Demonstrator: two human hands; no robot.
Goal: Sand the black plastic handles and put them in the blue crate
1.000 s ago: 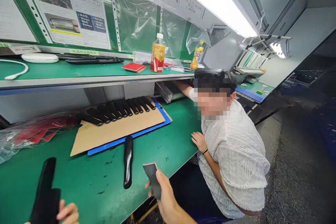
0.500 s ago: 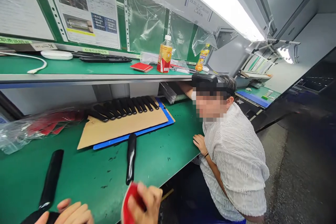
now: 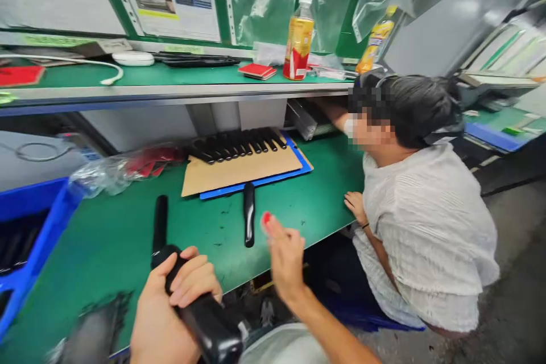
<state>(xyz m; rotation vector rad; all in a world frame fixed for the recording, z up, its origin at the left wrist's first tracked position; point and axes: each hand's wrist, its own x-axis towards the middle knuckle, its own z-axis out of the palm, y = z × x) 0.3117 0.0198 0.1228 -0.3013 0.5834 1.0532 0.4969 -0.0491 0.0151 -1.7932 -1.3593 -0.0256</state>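
Note:
My left hand (image 3: 179, 296) is closed around a glossy black handle-shaped part (image 3: 213, 330), its rounded end poking up past the thumb. To the right, my right hand (image 3: 285, 261) is raised and blurred, apart from that part. A bit of a red sheet (image 3: 267, 218) shows at its fingertips; the rest is hidden. Beyond my hands, one black handle-shaped part (image 3: 249, 216) lies on the green table, and another black part (image 3: 160, 222) lies behind my left hand.
Several black parts (image 3: 239, 145) lie in a row on cardboard (image 3: 243, 172) over a blue board. A blue bin (image 3: 46, 199) stands at left, near a plastic bag (image 3: 106, 173) with red sheets. A co-worker (image 3: 422, 210) leans in at right. Bottles (image 3: 298, 40) stand on the shelf.
The view has shifted, bringing the blue bin in at left. My left hand with the black part is now more fully in view. The red sheet in my right hand shows much less.

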